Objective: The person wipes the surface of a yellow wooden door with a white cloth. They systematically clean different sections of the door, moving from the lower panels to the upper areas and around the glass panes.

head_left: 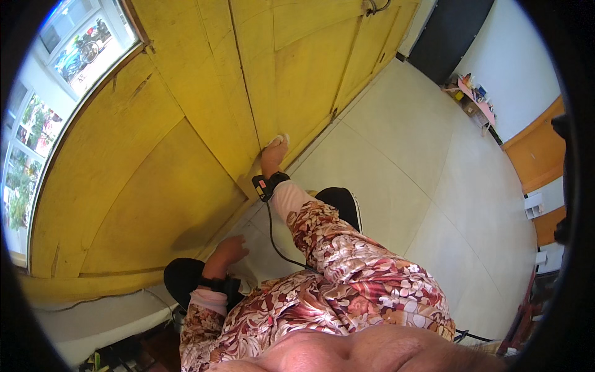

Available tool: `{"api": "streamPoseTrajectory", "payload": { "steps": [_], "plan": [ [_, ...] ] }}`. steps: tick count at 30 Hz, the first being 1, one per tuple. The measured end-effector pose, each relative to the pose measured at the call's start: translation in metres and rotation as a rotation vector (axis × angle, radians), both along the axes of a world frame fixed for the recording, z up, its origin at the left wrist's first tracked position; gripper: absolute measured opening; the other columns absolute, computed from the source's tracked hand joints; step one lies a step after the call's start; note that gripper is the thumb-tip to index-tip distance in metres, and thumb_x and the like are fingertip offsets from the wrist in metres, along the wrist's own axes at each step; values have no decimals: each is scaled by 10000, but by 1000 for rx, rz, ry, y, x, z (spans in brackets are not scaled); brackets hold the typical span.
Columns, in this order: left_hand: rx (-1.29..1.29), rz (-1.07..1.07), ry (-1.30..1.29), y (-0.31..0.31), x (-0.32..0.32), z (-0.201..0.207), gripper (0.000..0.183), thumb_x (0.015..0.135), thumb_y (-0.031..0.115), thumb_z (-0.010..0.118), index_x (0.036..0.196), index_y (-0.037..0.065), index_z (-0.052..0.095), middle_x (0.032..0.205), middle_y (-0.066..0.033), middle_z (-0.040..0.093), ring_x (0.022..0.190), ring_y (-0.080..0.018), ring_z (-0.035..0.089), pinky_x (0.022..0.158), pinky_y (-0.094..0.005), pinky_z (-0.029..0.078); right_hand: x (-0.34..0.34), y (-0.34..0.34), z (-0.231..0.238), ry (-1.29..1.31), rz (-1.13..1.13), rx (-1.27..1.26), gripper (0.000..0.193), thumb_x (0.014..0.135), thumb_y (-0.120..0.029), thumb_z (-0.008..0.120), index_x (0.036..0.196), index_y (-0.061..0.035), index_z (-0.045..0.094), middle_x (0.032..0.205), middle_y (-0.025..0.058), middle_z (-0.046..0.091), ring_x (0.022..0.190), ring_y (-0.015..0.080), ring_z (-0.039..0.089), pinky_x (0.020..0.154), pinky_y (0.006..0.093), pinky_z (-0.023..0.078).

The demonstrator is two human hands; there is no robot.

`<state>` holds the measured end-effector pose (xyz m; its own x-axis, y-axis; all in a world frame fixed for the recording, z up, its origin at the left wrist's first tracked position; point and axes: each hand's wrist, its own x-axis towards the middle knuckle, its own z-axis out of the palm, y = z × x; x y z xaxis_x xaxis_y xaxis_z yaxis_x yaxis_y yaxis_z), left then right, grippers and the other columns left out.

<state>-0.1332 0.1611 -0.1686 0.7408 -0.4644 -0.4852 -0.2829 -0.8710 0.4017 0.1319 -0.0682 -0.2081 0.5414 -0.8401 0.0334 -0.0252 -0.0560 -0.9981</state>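
Observation:
My right hand (273,156) reaches out to the yellow wooden door (297,87) low down, beside the upright seam between two panels. Its fingers are closed round a small bunched pale cloth (282,139) that presses on the wood. The cloth is mostly hidden by the hand. Lower and to the left, my left hand (230,250) hangs close to my knee with its fingers loosely apart, holding nothing. A black strap with a small box (268,185) sits on my right wrist, and a black cable runs from it. Another black band (222,286) is on my left wrist.
Pale floor tiles (396,167) stretch to the right. A dark shoe (343,204) shows beside my right forearm. A window (68,68) is at the upper left. By the far wall stands a low pink-topped shelf (477,99) with small items. A metal latch (377,7) sticks out from the door.

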Motion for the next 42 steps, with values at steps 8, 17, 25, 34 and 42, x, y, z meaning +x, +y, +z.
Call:
{"api": "streamPoseTrajectory", "payload": {
  "steps": [8,17,25,34,42],
  "plan": [
    [10,12,-27,-3,1,6,530,846,373,714,1241,29,638,1238,-218,663,1152,-409,615,960,-473,500,25,-7,-25,-28,123,193,520,1063,-223,470,1460,98,368,1453,308,450,1269,458,477,1105,394,360],
    [14,45,-77,-11,6,16,505,827,344,739,1204,23,645,1213,-224,671,1123,-409,629,941,-475,509,-47,34,132,-455,182,-173,535,1053,-192,470,1508,61,347,1514,296,369,1392,436,343,1171,454,268],
    [-100,24,-152,-6,13,-18,492,814,330,745,1182,16,655,1181,-238,675,1100,-418,636,918,-480,514,-102,45,299,-823,483,-636,606,1008,-142,549,1542,20,313,1535,303,331,1436,457,311,1161,465,306],
    [-64,106,-142,-13,5,-16,431,820,313,716,1130,20,660,1144,-229,688,1084,-417,643,914,-491,516,-94,49,220,-516,379,-707,688,1021,-141,548,1584,16,186,1608,333,163,1469,503,237,1156,487,324],
    [-9,123,-28,-12,5,-17,521,839,338,731,1253,32,644,1217,-228,672,1126,-416,631,950,-471,508,-88,49,116,-409,372,-585,652,1051,-170,474,1580,38,154,1581,325,240,1454,499,232,1194,512,219]
  ]
}}
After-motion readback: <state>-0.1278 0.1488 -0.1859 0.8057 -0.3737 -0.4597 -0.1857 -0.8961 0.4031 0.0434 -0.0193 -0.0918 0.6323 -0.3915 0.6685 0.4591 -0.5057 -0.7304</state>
